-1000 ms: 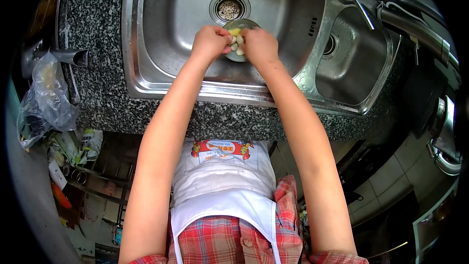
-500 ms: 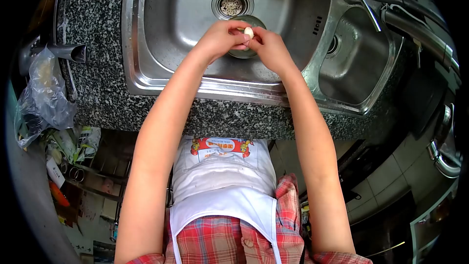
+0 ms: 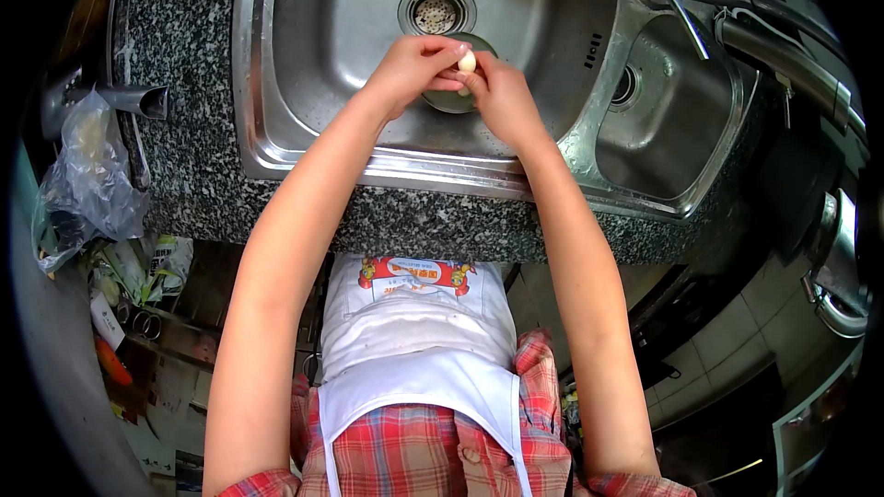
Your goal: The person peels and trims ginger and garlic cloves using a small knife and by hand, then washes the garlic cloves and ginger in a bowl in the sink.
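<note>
Over the bowl point(image 3: 448, 104) in the sink point(image 3: 350, 0), near the drain point(image 3: 436, 15), one pale clove point(image 3: 468, 62) sits between the left hand point(image 3: 405, 75) and the right hand point(image 3: 508, 99). A second ago both hands were down among several cloves; now a single one is held up, so the work seems to have narrowed to that piece. Both hands are closed in, fingertips gripping the clove from either side. Its long axis runs roughly away from the person, one end toward the drain, the other toward the body; which end is pointed, I cannot tell.
</note>
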Demonstrator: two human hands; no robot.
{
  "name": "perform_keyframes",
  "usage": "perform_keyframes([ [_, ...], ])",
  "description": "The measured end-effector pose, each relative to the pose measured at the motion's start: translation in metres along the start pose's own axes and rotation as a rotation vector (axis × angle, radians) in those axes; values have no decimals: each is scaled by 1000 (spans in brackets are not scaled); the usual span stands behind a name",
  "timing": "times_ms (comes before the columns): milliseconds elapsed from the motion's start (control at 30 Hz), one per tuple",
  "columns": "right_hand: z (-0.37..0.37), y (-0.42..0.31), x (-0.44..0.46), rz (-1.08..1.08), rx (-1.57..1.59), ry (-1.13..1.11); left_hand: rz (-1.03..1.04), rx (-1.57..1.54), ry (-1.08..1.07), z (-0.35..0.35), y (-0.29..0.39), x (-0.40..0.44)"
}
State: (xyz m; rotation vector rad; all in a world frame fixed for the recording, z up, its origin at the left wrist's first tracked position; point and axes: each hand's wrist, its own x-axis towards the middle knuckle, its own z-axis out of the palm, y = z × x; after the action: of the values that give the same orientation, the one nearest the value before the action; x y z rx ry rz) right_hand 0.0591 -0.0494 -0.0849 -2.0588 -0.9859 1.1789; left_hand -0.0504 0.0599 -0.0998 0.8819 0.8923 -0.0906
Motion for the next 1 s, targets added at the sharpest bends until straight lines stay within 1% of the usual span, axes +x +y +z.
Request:
perform_keyframes([
  [33,-2,1,2,0,1,4,-18,-147,-19,2,2,-2],
  [100,-4,1,6,13,131,-13,-20,-186,-22,0,8,-7],
  [133,-6,0,6,16,134,-9,-23,-227,-21,-1,10,-8],
  [200,-7,-4,7,120,405,-65,-4,-216,-18,-3,8,-5],
  [333,-8,-1,9,125,487,-83,67,-214,16,-1,10,-3],
  [467,-9,-4,6,113,593,-109,86,-190,12,-3,12,-5],
  [533,-13,-8,6,105,639,-125,117,-228,-5,-3,14,-7],
  [567,-16,-10,6,124,721,-151,118,-228,-6,-4,13,-6],
  [600,-18,-12,5,144,802,-179,139,-230,-53,-4,13,-7],
  [633,-20,-14,5,142,802,-179,161,-232,-99,-5,13,-8],
  [700,-22,-16,4,131,884,-215,166,-249,-116,-5,16,-11],
  [867,-26,-23,0,137,859,-216,193,-230,-160,-4,18,-14],
  [933,-26,-23,-2,143,852,-217,215,-215,-220,-6,17,-15],
  [1000,-26,-22,-3,153,850,-226,220,-212,-221,-5,17,-17],
])
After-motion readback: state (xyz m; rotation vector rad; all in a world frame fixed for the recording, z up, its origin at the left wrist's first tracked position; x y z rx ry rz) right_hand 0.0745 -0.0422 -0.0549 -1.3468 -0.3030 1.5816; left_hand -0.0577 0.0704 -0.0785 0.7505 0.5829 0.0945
